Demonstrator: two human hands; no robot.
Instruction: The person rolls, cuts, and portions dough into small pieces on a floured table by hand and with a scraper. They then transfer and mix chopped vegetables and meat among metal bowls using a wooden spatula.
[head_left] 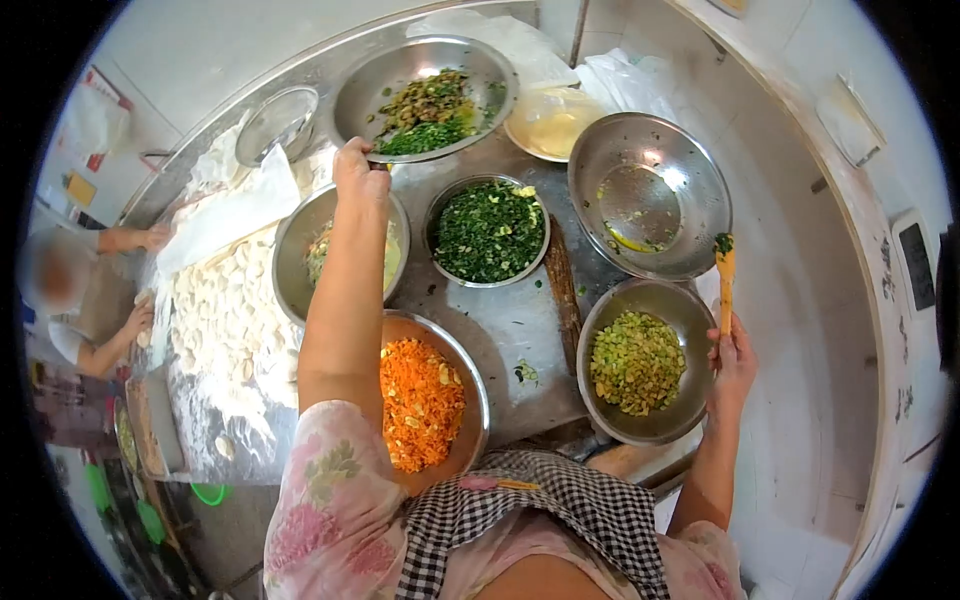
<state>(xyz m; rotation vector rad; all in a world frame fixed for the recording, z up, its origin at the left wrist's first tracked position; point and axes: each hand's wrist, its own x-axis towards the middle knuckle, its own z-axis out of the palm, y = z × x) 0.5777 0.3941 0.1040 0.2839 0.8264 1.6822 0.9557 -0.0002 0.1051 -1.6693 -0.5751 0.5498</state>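
Observation:
My left hand [362, 172] reaches across the table and grips the near rim of a large steel bowl [352, 105] holding chopped dark and bright green filling. My right hand [733, 352] is closed round the handle of a wooden spatula [727, 290], held upright with bits of greens stuck to its tip. Just left of that hand, a steel bowl [655, 298] contains diced pale green vegetable. Behind it, another wide steel bowl [605, 170] has only oily liquid and scraps inside. A smaller bowl [436, 262] of chopped greens stands in the middle.
Shredded orange filling fills a bowl [472, 385] partly under my left arm; another bowl [290, 245] is half hidden by it. Many dumplings [235, 300] lie on the floured left side, where another person [95, 290] works. A dark stick [563, 290] lies between bowls.

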